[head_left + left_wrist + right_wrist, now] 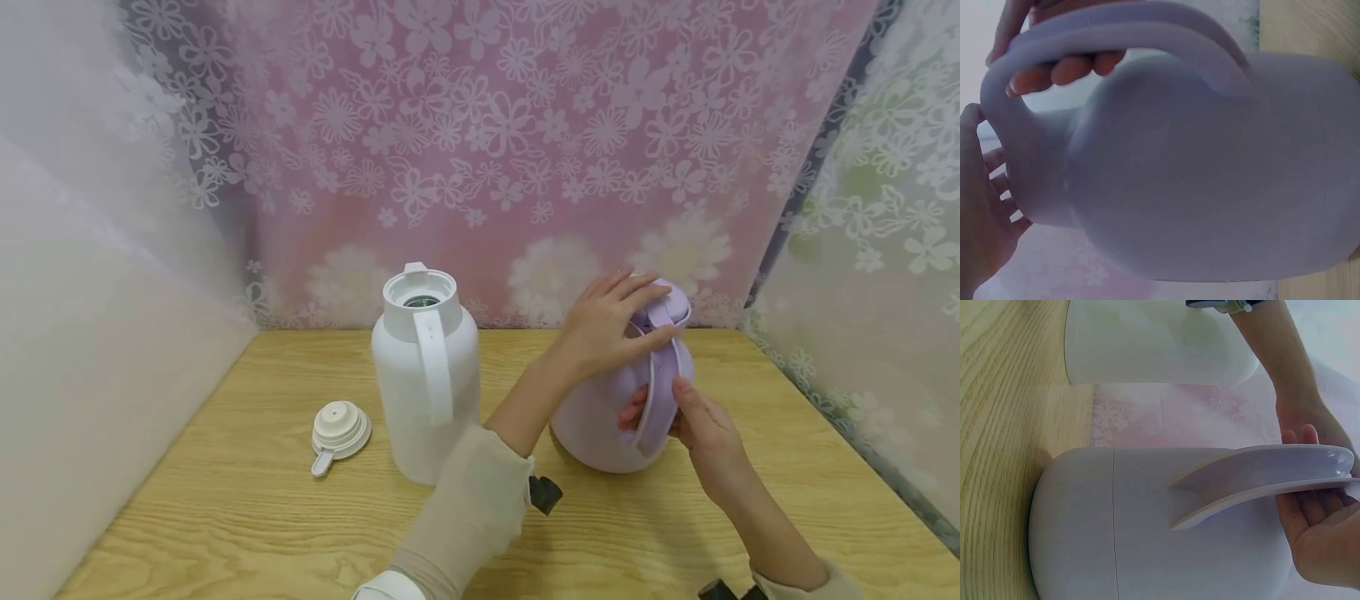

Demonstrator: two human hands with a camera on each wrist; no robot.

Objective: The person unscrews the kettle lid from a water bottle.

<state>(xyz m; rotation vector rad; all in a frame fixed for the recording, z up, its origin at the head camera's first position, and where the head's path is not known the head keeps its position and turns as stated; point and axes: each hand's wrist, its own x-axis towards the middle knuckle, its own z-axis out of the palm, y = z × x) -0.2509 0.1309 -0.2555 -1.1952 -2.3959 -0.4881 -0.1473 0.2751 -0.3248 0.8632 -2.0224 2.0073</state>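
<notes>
A lilac vacuum jug (pixel 600 417) stands on the wooden table at the right, its handle toward me. My left hand (pixel 600 329) reaches across to its top and grips the lid (pixel 675 307), with the fingers over the far side and the thumb on the near side. In the left wrist view, the fingertips of that left hand (pixel 982 219) touch the jug's upper rim. My right hand (pixel 708 442) holds the lilac handle (pixel 662 396), thumb on one side and fingers through the loop, as the right wrist view also shows.
Left of the lilac jug stands a white vacuum jug (pixel 427 383), its mouth uncovered. A cream stopper (pixel 341 425) with a small tab lies on the table (pixel 247 517) beside it. Floral curtains (pixel 480 167) hang behind and at the sides.
</notes>
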